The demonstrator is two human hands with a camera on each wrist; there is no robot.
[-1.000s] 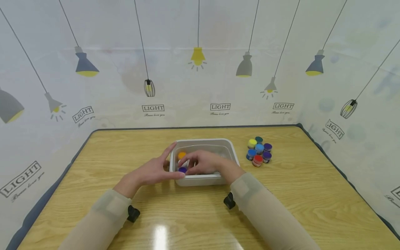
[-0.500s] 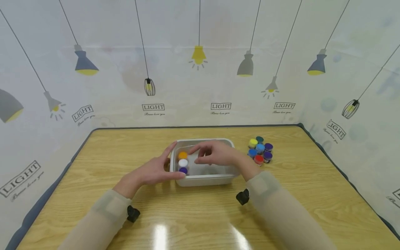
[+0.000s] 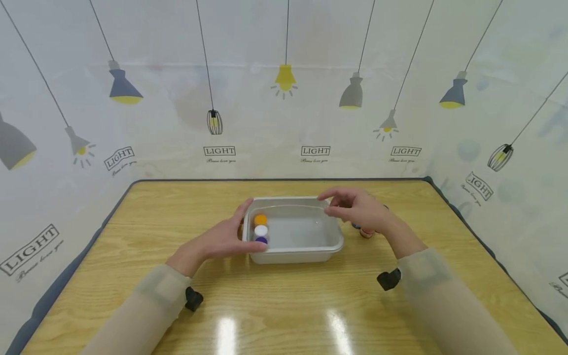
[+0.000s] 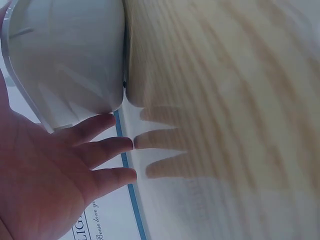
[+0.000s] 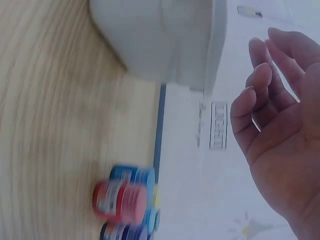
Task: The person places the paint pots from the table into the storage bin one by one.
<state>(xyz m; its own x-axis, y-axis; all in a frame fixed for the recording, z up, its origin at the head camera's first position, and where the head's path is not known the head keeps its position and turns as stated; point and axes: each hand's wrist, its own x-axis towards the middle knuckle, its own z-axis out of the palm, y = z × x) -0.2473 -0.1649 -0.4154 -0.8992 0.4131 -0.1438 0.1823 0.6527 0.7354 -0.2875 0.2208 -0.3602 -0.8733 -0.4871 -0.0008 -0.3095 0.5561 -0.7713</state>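
A pale grey plastic bin [image 3: 295, 257] sits on the table with three small paint jars along its left inner side: one orange-lidded [image 3: 260, 219], one white-lidded [image 3: 261, 230], one purple-lidded [image 3: 261, 240]. My left hand [image 3: 219, 238] rests against the bin's left end, thumb on the near rim and index finger at the far corner; the left wrist view shows its other fingers straight and spread. Over the bin's right rim hovers my right hand [image 3: 361, 209], loosely bent, holding nothing. It partly hides a red paint jar [image 5: 120, 202] in the head view.
Other jars cluster with the red one right of the bin, among them a blue jar [image 5: 132, 175] and a purple one [image 5: 122, 231]. The wooden table [image 3: 284, 296] ends at a wall covering [image 3: 266, 98] printed with lamps.
My right hand has left the bin's inside, moving up and right past its right rim, which uncovers the white-lidded jar. My left hand has stayed at the bin's left end.
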